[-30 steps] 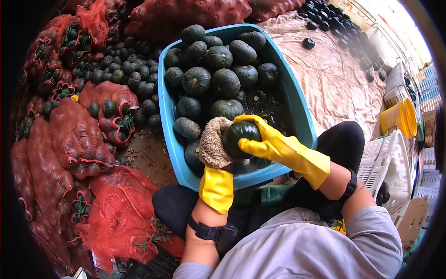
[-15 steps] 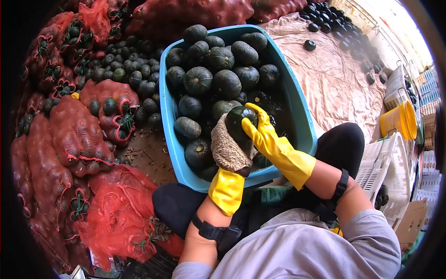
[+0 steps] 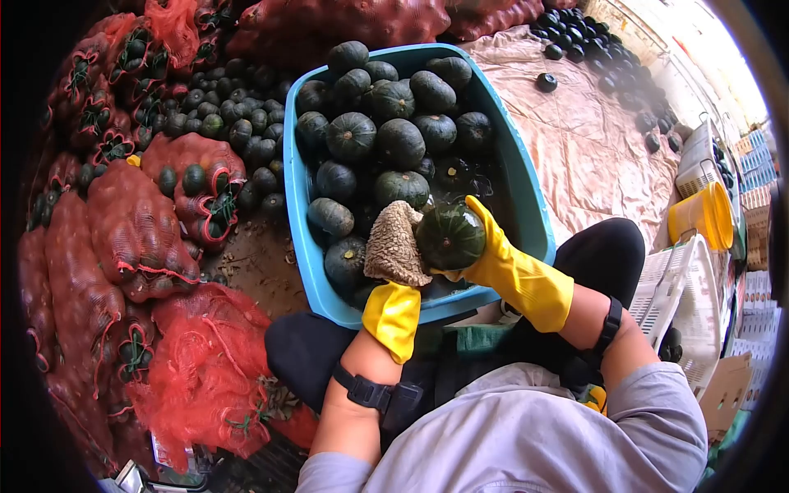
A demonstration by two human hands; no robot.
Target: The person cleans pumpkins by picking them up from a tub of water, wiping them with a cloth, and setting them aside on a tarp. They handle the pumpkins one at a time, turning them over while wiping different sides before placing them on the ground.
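Observation:
A dark green kabocha squash [image 3: 451,237] is held over the near part of the blue tub [image 3: 306,279]. My right hand [image 3: 493,259], in a yellow rubber glove, wraps round its right side and underside. Over my left hand [image 3: 393,308] lies a fuzzy beige cloth [image 3: 394,244], which hides its fingers; only the yellow glove cuff shows. The cloth is against the left side of the squash or very close to it. Several more kabocha squashes [image 3: 401,143] fill the back and left of the tub, where dark water shows on the right.
Red mesh sacks [image 3: 136,226] of squash are piled at the left, with an empty-looking red net [image 3: 205,370] nearer me. Loose squashes [image 3: 238,131] lie behind the tub. On the right are a tan sheet [image 3: 567,148], a yellow bucket [image 3: 699,215] and a white crate [image 3: 682,308].
The squash has turned in my right hand, now showing its ribbed end, and has shifted lower and right. My right hand has moved from its top to its side; the cloth has drawn slightly left.

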